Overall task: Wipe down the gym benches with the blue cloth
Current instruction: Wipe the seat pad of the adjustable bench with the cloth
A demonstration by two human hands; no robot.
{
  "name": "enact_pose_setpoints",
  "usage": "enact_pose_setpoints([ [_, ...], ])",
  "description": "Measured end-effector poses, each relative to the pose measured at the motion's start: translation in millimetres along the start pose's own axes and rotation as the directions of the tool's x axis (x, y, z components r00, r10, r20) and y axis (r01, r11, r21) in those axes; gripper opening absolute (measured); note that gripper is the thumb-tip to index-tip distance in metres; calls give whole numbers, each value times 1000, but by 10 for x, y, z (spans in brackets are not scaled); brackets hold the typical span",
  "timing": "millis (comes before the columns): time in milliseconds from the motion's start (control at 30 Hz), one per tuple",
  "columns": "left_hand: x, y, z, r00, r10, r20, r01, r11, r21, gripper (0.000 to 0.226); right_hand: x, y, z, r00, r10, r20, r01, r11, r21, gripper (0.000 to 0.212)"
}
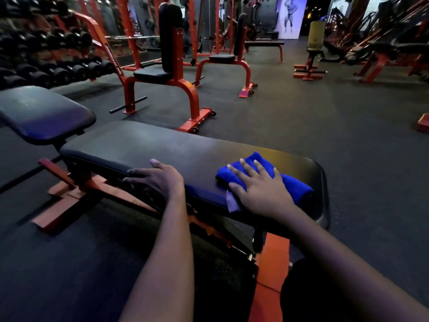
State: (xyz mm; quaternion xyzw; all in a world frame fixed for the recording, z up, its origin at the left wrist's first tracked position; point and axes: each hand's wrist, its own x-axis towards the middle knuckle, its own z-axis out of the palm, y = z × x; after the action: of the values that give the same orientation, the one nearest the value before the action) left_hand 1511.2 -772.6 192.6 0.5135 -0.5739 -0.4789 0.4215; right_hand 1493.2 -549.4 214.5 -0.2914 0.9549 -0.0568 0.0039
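Head view: you're mid-wipe on the nearest bench [162, 147].

- Blue cloth [296, 185]: folded into a thick wad, lying on the long pad toward its right end, closer to the near edge. A pale corner pokes out on the thumb side, right at the pad's edge.
- Right hand [262, 189]: flat on top of the cloth, fingers [246, 167] straight and spread, pressing down. No pinch, no curl round it.
- Left hand [160, 180]: resting on the near edge of the same pad, about mid-length. Fingers [137, 177] straight, close together, pointing left along the edge, holding nothing. Looks like a brace.

Step in hand, my read: wiping the long pad, working at its right end. Can't tell which areas are already done, as no wet trail shows in this light.

Next move, as I judge it:
- Sweep the cloth left along the pad with even palm pressure, so the wad slides rather than rolls.
- Your left hand sits in that path, so lift it or shift it further left first.
- Watch the loose corner, which could drag off the near edge.
- Cover the far edge too; the cloth is biased to the near side.

After that: the tilted pad [41, 110] at the left end, raised and split from the long pad by a gap. Then the upright bench [170, 38] beyond, its neighbour [240, 33], and the flat bench [264, 43] at the back.
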Motion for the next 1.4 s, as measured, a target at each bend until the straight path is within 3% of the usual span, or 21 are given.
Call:
enact_pose_setpoints([
  [133,47,-58,58,1000,15,8,-15,999,-30,71,-13,173,-56,998,-51,33,50,998,38,52],
  [367,74,-111,98,998,53,-27,-52,998,28,70,1308,319,-146,983,142,115,-147,989,36,56],
  [433,72,-114,98,997,67,-42,-65,997,30,69,1280,242,-158,989,92,119,-97,995,32,55],
  [533,72,-130,98,995,87,-43,-85,995,46,68,776,355,-88,988,-128,89,128,992,8,50],
  [600,81,-130,102,996,77,-47,-75,996,45,68,490,527,-132,976,-190,105,187,982,41,47],
  [700,80,-137,109,994,92,-53,-88,994,71,69,755,692,-177,992,-85,97,83,996,31,48],
  [833,68,-130,107,995,89,-49,-85,993,80,69,1401,383,-152,990,94,109,-97,995,17,55],
  [933,48,-119,80,996,80,-46,-77,994,79,68,1266,205,-100,994,-41,101,41,999,0,54],
  [1000,48,-113,79,995,84,-49,-79,993,85,68,947,291,-73,975,-203,85,203,979,12,51],
  [1067,53,-114,84,996,77,-49,-72,993,90,68,703,480,-100,956,-277,92,274,961,49,49],
  [1267,30,-99,89,993,97,-69,-89,989,116,68,1418,520,-175,995,-16,95,14,1000,24,52],
  [1400,12,-85,96,992,84,-93,-74,991,108,65,1537,105,-103,988,-92,120,94,996,-8,55],
])
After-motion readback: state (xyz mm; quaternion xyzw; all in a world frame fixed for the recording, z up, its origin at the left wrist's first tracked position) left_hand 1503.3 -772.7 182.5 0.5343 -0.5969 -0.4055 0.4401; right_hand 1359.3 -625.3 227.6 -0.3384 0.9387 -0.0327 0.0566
